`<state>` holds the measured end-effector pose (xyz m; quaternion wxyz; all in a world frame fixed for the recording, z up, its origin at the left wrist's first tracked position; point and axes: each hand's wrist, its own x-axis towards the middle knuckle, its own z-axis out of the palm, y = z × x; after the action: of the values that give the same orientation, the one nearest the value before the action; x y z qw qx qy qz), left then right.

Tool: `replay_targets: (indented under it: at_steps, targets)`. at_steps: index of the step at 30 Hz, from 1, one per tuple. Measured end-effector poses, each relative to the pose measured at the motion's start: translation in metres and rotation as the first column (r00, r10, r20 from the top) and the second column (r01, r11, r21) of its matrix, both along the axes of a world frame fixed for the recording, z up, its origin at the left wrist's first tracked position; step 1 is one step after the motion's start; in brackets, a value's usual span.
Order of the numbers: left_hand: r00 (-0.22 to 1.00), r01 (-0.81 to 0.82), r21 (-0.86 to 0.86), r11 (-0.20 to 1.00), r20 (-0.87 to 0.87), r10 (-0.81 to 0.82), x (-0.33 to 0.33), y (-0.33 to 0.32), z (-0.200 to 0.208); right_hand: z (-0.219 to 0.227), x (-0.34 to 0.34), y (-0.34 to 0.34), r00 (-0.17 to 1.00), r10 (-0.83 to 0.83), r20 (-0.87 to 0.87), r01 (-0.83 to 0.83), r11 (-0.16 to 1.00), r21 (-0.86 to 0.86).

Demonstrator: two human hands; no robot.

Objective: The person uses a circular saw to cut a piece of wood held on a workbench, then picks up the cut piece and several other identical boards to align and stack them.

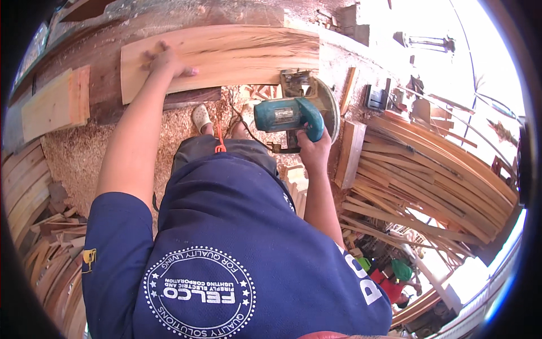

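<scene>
in the head view, my right hand (313,141) curls round a teal circular saw (282,115), which meets a wide board's (237,50) near right corner just ahead; my left hand (166,62), spread and grasping nothing, rests on that board; wooden strips (429,178) lie right of my saw grip.

Most of the right hand (314,147)'s fingers are tucked behind the handle (316,117) of the teal circular saw (278,116), and I honestly can't tell if any blade shows from this angle. The wood pile on the left (27,192) gets chopped by the dark rim. Co-worker in red (390,288)? Too tiny to make out.
</scene>
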<state>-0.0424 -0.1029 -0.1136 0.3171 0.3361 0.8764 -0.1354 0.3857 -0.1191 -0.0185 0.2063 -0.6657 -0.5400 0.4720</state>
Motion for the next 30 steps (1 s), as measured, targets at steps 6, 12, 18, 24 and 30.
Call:
replay_targets:
  at_steps: [6, 12, 18, 24, 30]
  targets:
    - [0.999, -0.044, -0.080, 0.996, -0.011, 0.043, -0.005, 0.000, -0.007, -0.003, 0.002, 0.000, 1.000, 0.015, 0.004, -0.015, 1.000, -0.012]
    - [0.998, -0.055, -0.043, 0.998, -0.024, 0.054, -0.001, 0.000, -0.006, -0.009, 0.004, -0.001, 1.000, 0.013, -0.012, -0.013, 1.000, -0.009]
    - [0.998, -0.062, -0.031, 0.998, -0.016, 0.062, -0.003, -0.001, -0.014, -0.019, 0.008, -0.004, 1.000, -0.010, -0.025, 0.010, 1.000, 0.001]
    - [0.997, -0.070, -0.046, 0.996, -0.027, 0.069, -0.009, -0.003, -0.030, -0.023, 0.006, -0.006, 0.998, -0.017, -0.063, 0.018, 1.000, 0.008]
    - [0.986, -0.167, -0.042, 0.985, -0.016, 0.167, -0.008, 0.000, -0.030, -0.038, 0.013, -0.010, 0.998, -0.024, -0.054, 0.025, 1.000, 0.010]
